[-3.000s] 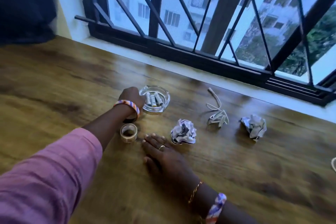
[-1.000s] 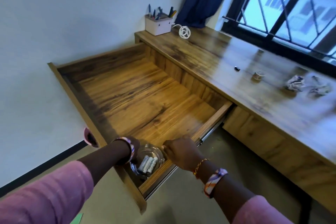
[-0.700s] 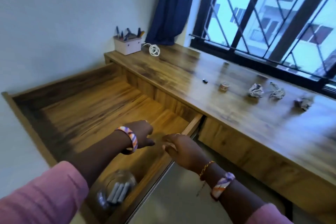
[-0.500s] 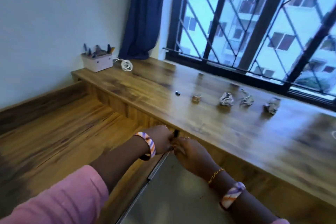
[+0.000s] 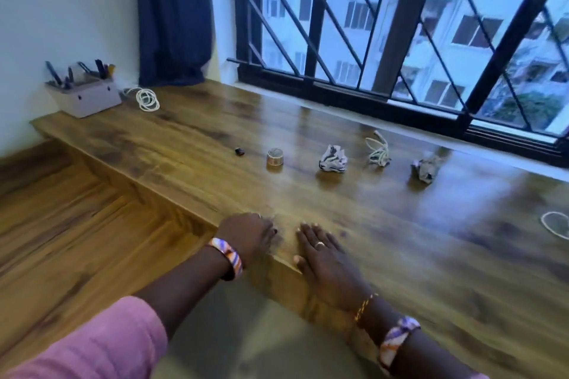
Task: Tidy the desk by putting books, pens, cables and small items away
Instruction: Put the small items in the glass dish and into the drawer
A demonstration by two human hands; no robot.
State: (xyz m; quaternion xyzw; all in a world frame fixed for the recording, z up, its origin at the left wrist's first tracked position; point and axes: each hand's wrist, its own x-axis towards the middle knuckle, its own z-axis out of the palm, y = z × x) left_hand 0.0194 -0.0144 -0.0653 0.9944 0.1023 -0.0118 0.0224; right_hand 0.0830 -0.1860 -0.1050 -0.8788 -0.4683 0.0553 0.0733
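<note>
The desk (image 5: 400, 255) has both hands parked on its front edge and neither holds anything. The right hand (image 5: 326, 258) lies flat, fingers straight, and the left hand (image 5: 249, 235) sits just beside it with fingers bent down onto the wood. The leftover bits are well apart from them, lined up nearer the window: a small dark thing (image 5: 239, 151), a tape roll (image 5: 275, 157), 2 paper balls (image 5: 333, 158) (image 5: 426, 168) and a tangled cable (image 5: 378, 153) between those 2. A pen holder (image 5: 84, 95) and coiled cord (image 5: 147, 99) sit in the far corner.
</note>
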